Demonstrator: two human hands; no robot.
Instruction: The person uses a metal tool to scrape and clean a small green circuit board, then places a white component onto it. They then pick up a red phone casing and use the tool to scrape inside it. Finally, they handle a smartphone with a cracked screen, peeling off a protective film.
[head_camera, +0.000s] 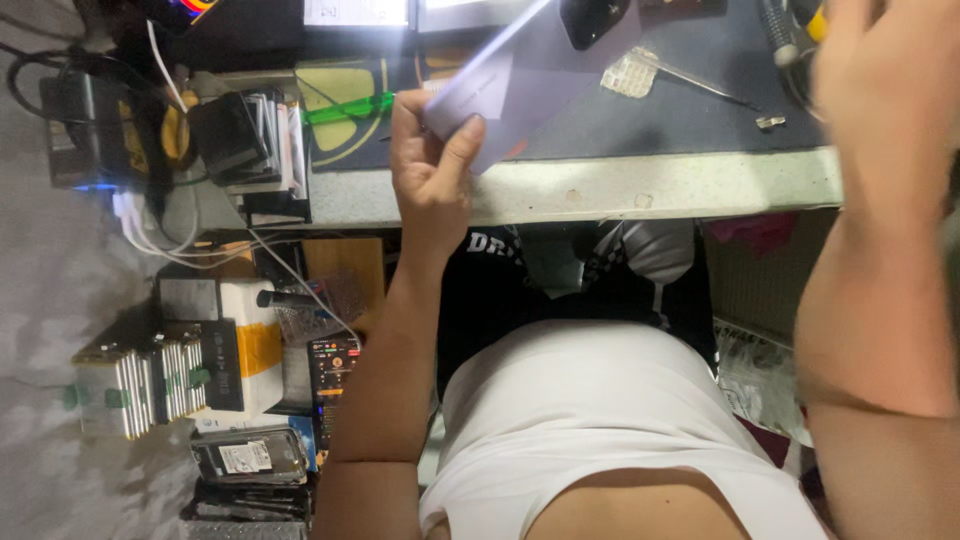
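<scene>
My left hand (432, 165) is raised at the bench's front edge. Its thumb and fingers pinch the lower corner of a flat lilac-grey box (535, 65), which tilts up and to the right over the dark work mat (690, 110). My right hand (885, 90) is blurred at the top right with its back toward me. It is close to a yellow-handled tool (812, 20), and its fingers are hidden. My white shirt fills the bottom middle.
On the mat lie a black oval object (592, 20), a small clear plastic piece (630, 72) and a thin metal rod (712, 87). Stacked black cases (250, 140) stand at the left. Under the pale bench edge (650, 187) are silver battery cells (140, 385), a hard drive (248, 455), a remote control (333, 375) and white cables (150, 225).
</scene>
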